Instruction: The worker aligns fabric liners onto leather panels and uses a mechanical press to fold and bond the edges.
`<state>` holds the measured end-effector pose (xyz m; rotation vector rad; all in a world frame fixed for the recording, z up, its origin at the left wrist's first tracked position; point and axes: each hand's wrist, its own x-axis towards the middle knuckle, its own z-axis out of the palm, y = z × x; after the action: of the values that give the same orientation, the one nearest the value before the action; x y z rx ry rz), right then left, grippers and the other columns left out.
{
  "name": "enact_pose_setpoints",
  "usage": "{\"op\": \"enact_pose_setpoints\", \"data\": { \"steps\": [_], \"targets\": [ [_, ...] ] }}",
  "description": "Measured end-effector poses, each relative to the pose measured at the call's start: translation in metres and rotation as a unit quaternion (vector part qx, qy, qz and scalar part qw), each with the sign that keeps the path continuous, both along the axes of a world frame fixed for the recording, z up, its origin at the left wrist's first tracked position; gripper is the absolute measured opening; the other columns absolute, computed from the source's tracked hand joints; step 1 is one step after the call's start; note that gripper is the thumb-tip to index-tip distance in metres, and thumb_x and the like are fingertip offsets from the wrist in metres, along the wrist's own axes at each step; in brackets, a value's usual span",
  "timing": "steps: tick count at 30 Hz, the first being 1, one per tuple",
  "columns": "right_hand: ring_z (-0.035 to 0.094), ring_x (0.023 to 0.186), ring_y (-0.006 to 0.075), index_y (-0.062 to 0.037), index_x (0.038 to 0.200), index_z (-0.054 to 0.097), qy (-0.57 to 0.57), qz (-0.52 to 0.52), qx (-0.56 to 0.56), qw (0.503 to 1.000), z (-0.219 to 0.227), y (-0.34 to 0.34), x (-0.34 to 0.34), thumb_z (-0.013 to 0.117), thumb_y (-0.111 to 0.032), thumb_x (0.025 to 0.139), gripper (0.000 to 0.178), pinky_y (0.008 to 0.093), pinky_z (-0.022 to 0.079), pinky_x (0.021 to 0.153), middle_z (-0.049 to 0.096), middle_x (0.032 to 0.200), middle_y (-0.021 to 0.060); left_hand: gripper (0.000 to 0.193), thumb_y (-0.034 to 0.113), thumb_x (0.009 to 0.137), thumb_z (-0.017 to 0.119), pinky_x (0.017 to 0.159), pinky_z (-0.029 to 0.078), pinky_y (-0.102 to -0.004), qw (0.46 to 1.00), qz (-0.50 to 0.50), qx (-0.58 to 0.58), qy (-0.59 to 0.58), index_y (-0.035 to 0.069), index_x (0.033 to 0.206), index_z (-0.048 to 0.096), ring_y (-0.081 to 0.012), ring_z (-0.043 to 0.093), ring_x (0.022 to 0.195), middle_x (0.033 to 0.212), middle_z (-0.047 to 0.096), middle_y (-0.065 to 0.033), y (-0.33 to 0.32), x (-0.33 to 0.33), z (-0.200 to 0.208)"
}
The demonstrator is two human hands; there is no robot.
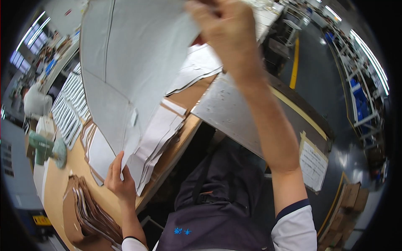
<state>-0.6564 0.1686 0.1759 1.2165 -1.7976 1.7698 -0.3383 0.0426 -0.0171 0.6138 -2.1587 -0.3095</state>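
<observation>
A large pale grey sewn panel [138, 46], with seam lines running across it, hangs upright in front of me. My right hand [230, 35], raised high and slightly blurred, grips its upper right edge. Lower down, my left hand [120, 180] pinches the panel's narrow bottom tip between thumb and fingers. A small light tag-like patch [134, 117] shows on the panel near its lower seam. Behind and below it, a pile of white and brown cut pieces [157, 138] lies on the wooden table [56, 180]; the panel hides part of that pile.
Brown folded pieces [86, 209] are stacked at the table's near left. A green fan-like device [44, 148] stands at the left, by a striped rack [71, 106]. A grey metal surface [230, 108] adjoins on the right, with a paper sheet [313, 163] beyond. Cardboard boxes [345, 209] sit lower right.
</observation>
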Motion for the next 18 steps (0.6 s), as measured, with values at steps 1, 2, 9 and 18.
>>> {"op": "enact_pose_setpoints", "data": {
  "steps": [1,2,9,18],
  "targets": [
    [0.056,0.052,0.0054,0.008,0.105,0.07,-0.044,0.004,0.002,0.999,0.008,0.033,-0.008,0.064,-0.012,0.103,0.021,0.0208,0.044,0.045,0.067,0.067,0.0042,0.048,-0.013,0.076,0.067,0.077,0.058,-0.0404,1.0,-0.018,0.0,0.001,0.001,0.121,0.072,-0.0343,0.075,0.091,0.106,0.076,-0.0176,0.011,-0.014,0.021],
    [0.059,0.057,0.0057,0.0034,0.105,0.073,-0.032,-0.073,-0.005,0.997,0.005,0.062,-0.026,0.068,-0.017,0.1,0.021,0.0222,0.047,0.051,0.069,0.072,0.0019,0.048,-0.013,0.076,0.065,0.075,0.058,-0.04,0.992,-0.108,-0.031,-0.048,0.001,0.121,0.072,-0.0329,0.075,0.088,0.104,0.076,-0.0174,0.026,-0.032,0.043],
    [0.06,0.073,0.0032,-0.0004,0.1,0.074,-0.159,-0.21,0.16,0.951,-0.107,0.299,-0.183,0.074,-0.017,0.095,0.018,0.0222,0.048,0.065,0.07,0.081,-0.0021,0.037,0.002,0.081,0.068,0.058,0.054,-0.0394,0.793,-0.576,-0.073,-0.183,-0.003,0.116,0.06,-0.0284,0.069,0.065,0.074,0.067,-0.011,0.163,-0.163,0.039],
    [0.07,0.082,0.0244,0.0024,0.101,0.072,-0.187,-0.411,0.306,0.838,-0.238,0.444,-0.182,0.076,-0.017,0.089,0.024,0.0378,0.053,0.074,0.073,0.087,0.0116,0.037,0.032,0.098,0.071,0.075,0.058,-0.0374,0.52,-0.767,0.221,-0.303,0.003,0.12,0.071,-0.0272,0.074,0.083,0.097,0.077,-0.0154,0.28,-0.284,0.007]
  ]
}}
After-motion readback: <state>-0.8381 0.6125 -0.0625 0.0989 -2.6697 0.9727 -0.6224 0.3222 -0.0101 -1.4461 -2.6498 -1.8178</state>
